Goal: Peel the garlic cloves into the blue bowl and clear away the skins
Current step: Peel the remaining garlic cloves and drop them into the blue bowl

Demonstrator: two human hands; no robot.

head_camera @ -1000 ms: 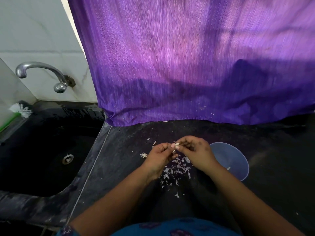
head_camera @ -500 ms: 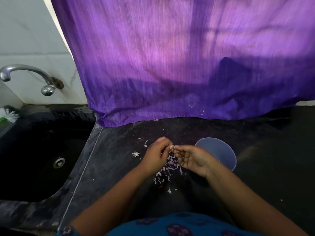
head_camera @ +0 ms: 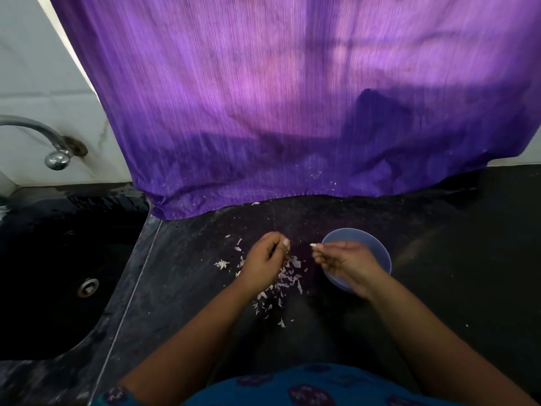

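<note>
1. Two hands work just above the dark tabletop (head_camera: 439,288), apart from each other, with the pile of garlic skins (head_camera: 281,285) lying below and between them. That spot probably serves as the drop zone, so the scraps fall in one heap and can be gathered later.
2. The blue bowl (head_camera: 377,244) stands on the tabletop directly under and behind the right hand (head_camera: 345,263), likely so a finished clove needs only a short drop. Its contents are hidden by the hand.
3. The right hand has its fingers loosely curled and pinches a small pale piece (head_camera: 313,245) at its fingertips, just left of the bowl's rim. Whether that piece is a peeled clove or a scrap of skin is too small to tell.
4. The left hand (head_camera: 263,265) is curled, its fingertips closed on something pale (head_camera: 286,243), which appears to be the clove or its skin; which of the two cannot be told.
5. Stray flakes lie further left (head_camera: 221,263) and a few cling to the hem of the purple curtain (head_camera: 292,112), so the clearing step is judged not yet begun.
6. The black sink (head_camera: 58,273) sits well apart on the left.
</note>
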